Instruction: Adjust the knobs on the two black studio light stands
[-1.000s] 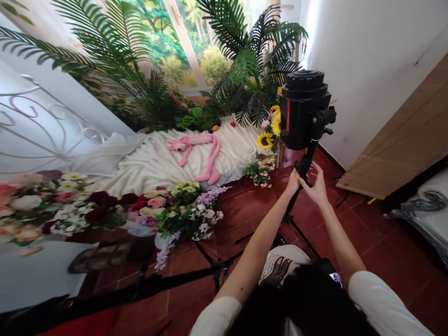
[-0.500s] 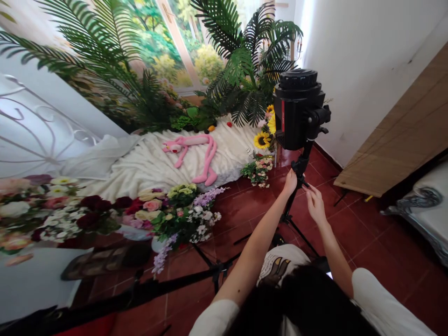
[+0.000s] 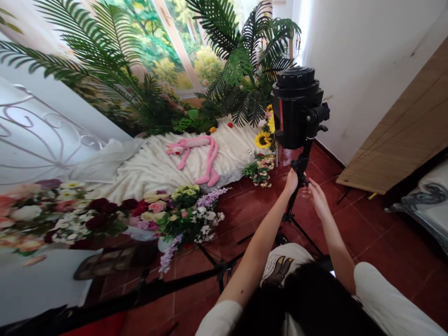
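Note:
A black studio light [image 3: 296,109] is mounted on top of a black light stand [image 3: 291,205], with its round front facing up. My left hand [image 3: 291,181] is closed around the stand's pole just under the upper clamp. To the right of the pole, my right hand [image 3: 318,197] has its fingers apart, with the fingertips beside a small black knob [image 3: 304,181] on the stand. Whether they touch the knob I cannot tell. The stand's legs spread over the red tiled floor in front of me.
A second black stand or boom [image 3: 168,285] crosses the lower left. Artificial flowers [image 3: 189,212] line the near side of a cream fur blanket [image 3: 147,163] bearing a pink plush toy [image 3: 210,161]. Palm fronds [image 3: 241,60] hang behind. A wooden panel [image 3: 392,135] leans at right.
My right hand's fingers have loosened and come slightly away from the knob. My left hand stays on the pole. The view has shifted slightly.

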Demonstrator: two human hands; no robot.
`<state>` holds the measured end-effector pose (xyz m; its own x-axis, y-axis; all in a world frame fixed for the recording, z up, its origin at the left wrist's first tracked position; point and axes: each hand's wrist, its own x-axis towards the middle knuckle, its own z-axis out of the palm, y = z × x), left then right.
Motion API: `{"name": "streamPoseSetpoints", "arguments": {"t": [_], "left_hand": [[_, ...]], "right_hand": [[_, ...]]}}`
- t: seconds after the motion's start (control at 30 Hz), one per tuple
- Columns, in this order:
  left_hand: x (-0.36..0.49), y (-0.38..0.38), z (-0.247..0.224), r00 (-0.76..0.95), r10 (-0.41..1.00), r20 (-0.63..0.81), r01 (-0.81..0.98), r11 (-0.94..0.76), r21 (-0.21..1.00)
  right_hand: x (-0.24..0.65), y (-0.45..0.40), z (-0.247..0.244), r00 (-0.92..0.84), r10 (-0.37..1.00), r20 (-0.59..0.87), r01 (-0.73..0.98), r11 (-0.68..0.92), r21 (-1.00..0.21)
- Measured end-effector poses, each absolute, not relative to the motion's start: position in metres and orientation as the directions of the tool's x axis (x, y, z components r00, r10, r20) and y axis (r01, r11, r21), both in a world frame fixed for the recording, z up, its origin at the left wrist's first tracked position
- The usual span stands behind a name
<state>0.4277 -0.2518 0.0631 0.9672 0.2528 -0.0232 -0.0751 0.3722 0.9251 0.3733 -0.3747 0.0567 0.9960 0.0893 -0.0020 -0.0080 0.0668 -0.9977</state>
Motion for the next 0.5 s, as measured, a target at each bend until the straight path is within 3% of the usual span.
{"name": "streamPoseSetpoints", "arguments": {"t": [0.1,0.17,0.5], "left_hand": [[0.4281,-0.2523,0.061,0.965,0.258,0.049,-0.141,0.352,0.925],[0.4288,-0.2523,0.0599,0.965,0.256,0.051,-0.139,0.336,0.931],[0.4292,-0.2527,0.0634,0.965,0.261,-0.008,-0.09,0.364,0.927]], "right_hand": [[0.3745,-0.3796,0.0505,0.975,-0.001,0.221,0.214,-0.247,-0.945],[0.3765,-0.3821,0.0494,0.955,0.011,0.295,0.279,-0.361,-0.89],[0.3821,-0.3779,0.0513,0.934,0.024,0.356,0.292,-0.625,-0.724]]}}
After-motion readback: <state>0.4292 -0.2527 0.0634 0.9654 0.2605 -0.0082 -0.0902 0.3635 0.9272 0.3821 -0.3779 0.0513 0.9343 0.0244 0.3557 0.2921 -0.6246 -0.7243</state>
